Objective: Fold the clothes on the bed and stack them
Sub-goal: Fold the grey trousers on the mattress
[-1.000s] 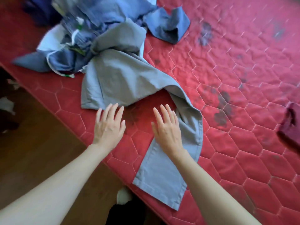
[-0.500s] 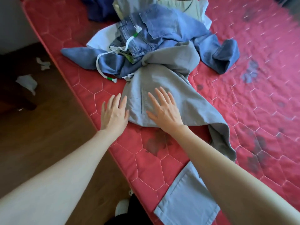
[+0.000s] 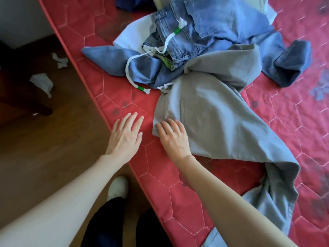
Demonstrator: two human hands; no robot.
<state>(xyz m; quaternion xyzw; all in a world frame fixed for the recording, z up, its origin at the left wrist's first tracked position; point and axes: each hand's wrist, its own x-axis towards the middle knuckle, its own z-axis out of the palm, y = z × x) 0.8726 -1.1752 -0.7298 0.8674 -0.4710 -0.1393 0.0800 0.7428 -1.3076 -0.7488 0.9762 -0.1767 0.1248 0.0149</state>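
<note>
— So, how were your hands placed?
— Your left hand (image 3: pixel 125 138) lay flat on the red bed (image 3: pixel 178 196) near its edge, fingers straight, holding nothing. Your right hand (image 3: pixel 173 138) pressed on the grey trousers' (image 3: pixel 213 118) near corner, fingertips blurred, so I cannot tell their grip.
— Anything hidden?
— The clothes pile (image 3: pixel 195 41) ran off the top edge; one trouser leg hung over the bed's edge. No readable labels.

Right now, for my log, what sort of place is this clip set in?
Most likely a home bedroom. A red quilted mattress holds a pile of unfolded clothes: grey cotton trousers and blue denim jeans. Brown wooden flooring runs beside it, with crumpled white tissues lying on it.
</note>
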